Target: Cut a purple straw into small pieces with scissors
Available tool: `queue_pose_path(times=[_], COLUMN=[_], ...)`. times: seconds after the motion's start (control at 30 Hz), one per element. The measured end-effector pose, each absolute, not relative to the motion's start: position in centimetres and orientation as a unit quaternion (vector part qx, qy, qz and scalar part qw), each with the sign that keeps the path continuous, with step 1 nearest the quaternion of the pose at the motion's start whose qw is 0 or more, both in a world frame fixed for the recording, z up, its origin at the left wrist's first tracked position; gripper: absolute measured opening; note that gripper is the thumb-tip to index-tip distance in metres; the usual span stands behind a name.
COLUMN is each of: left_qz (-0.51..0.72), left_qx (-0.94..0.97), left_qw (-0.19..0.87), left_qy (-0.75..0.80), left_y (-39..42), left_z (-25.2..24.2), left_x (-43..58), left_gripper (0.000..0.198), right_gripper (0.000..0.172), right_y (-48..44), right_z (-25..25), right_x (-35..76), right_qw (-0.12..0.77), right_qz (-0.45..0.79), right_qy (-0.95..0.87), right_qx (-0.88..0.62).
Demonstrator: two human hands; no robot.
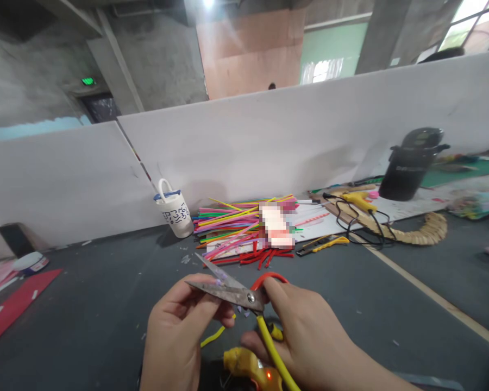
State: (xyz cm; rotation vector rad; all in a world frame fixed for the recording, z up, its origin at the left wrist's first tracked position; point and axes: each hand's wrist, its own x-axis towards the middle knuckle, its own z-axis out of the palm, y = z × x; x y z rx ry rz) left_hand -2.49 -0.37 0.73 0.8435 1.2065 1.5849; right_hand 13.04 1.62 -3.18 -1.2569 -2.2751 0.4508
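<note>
Moderately bright, even interior light. A ceiling lamp (207,3) flares at 12 o'clock; windows (470,24) blow out at 1 o'clock. Soft shadow beside the handled cup (174,214). Lines bow near edges; scissors (228,292) sharp at 6 o'clock.

Right hand (305,331) holds open scissors (228,290); left hand (179,331) touches the blades.

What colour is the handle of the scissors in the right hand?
Red. The head view shows the scissors handle above the right hand.

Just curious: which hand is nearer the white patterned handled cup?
Left. The left hand lies before the white patterned cup; the right hand, holding red-handled scissors, is farther right.
</note>
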Motion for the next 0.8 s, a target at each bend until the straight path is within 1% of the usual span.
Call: queue_pose_path(times=[0.13, 0.33, 0.47, 0.8], left_qz=[0.649, 0.651, 0.628, 0.63], left_qx=[0.343, 0.381, 0.4, 0.389], left_qw=[0.471, 0.44, 0.447, 0.449], left_qy=[0.49, 0.487, 0.496, 0.5], left_y=[-0.4, -0.6, -0.6, -0.5], left_z=[0.7, 0.5, 0.1, -0.4], left_x=[-2.5, -2.4, -2.6, -2.6], left_gripper=[0.008, 0.005, 0.006, 0.004], right_gripper=[0.041, 0.039, 0.039, 0.038], right_y=[1.4, 1.3, 1.2, 1.3], right_z=[-2.9, -3.1, -3.3, -3.5], right_x=[12.9, 12.4, 12.4, 12.3], right_qw=[0.25, 0.239, 0.232, 0.241], right_qz=[0.166, 0.182, 0.184, 0.161], right_qy=[-0.831, -0.827, -0.824, -0.825], right_qx=[-0.468, -0.476, -0.483, -0.485])
